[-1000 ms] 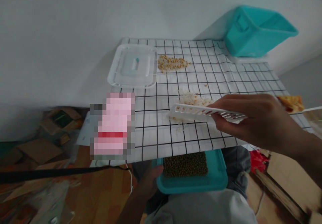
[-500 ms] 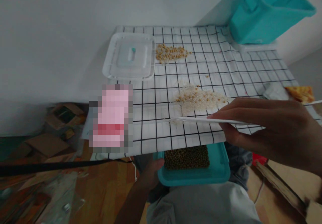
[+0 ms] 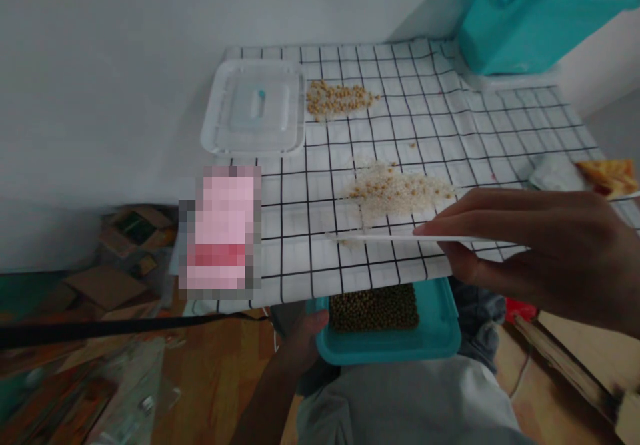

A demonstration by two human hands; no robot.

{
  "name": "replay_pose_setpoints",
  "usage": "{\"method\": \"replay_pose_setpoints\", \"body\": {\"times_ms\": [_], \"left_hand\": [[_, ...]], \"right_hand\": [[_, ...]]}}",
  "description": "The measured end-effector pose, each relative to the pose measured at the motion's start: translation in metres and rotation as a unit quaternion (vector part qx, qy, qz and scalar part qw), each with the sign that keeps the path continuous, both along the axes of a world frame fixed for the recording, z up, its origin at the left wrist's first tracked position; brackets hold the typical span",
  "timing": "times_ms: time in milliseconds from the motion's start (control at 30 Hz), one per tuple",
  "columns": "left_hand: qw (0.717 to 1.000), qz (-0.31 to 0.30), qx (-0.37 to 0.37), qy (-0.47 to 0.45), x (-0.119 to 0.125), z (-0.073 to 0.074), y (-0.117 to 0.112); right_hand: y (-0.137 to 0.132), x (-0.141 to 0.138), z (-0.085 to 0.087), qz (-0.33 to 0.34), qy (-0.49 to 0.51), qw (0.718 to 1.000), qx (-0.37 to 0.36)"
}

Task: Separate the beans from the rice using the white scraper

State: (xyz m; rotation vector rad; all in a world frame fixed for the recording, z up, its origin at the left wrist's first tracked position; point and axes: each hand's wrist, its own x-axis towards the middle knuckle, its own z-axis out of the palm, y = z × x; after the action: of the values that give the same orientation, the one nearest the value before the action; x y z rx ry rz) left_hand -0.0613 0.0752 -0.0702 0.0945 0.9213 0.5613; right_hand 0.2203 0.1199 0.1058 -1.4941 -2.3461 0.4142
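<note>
My right hand pinches a thin white flat sheet, seen edge-on, between thumb and fingers. The sheet stands low over the checked cloth, just on the near side of a scattered pile of pale chaff and tan beans. Below the table edge, my left hand grips the left rim of a teal tray, its thumb on the rim and its other fingers hidden underneath. Small green-brown beans fill the tray's far part, which the table edge partly covers.
On the checked cloth lie a clear lid, a heap of tan beans and a blurred-out pink object. A teal bin stands at the back right, a crumpled packet at the right edge. Cardboard boxes sit on the floor.
The view has shifted slightly. Both hands keep their holds, and the sheet stays almost in the same place by the pile.
</note>
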Motion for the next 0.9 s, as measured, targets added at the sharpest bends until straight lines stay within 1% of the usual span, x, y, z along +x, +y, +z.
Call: {"method": "replay_pose_setpoints", "body": {"times_ms": [100,200,333,500,600,667,800,900], "left_hand": [[0.999,-0.017,0.026,-0.013,-0.004,-0.009,-0.002],[0.999,-0.023,0.041,-0.008,-0.006,-0.013,-0.004],[0.998,-0.026,0.049,-0.012,-0.006,-0.009,-0.003],[0.999,-0.038,0.036,-0.002,-0.006,-0.005,-0.001],[0.998,-0.029,0.05,0.001,-0.008,-0.006,-0.001],[0.998,-0.034,0.056,0.006,-0.01,-0.009,-0.001],[0.998,-0.041,0.052,0.011,-0.013,-0.015,-0.003],[0.998,-0.035,0.044,0.006,-0.011,-0.014,-0.003]], "right_hand": [[0.0,0.001,0.001,0.012,0.024,1.0,-0.015],[-0.001,0.002,0.001,0.026,0.038,0.999,-0.018],[-0.003,0.004,0.0,0.038,0.052,0.997,-0.029],[-0.007,0.005,0.001,0.044,0.049,0.997,-0.028],[-0.008,0.005,0.0,0.038,0.057,0.997,-0.024],[-0.009,0.005,-0.001,0.041,0.063,0.997,-0.026],[-0.008,0.004,-0.004,0.057,0.077,0.995,-0.029],[-0.008,0.004,-0.006,0.072,0.083,0.994,-0.02]]}}
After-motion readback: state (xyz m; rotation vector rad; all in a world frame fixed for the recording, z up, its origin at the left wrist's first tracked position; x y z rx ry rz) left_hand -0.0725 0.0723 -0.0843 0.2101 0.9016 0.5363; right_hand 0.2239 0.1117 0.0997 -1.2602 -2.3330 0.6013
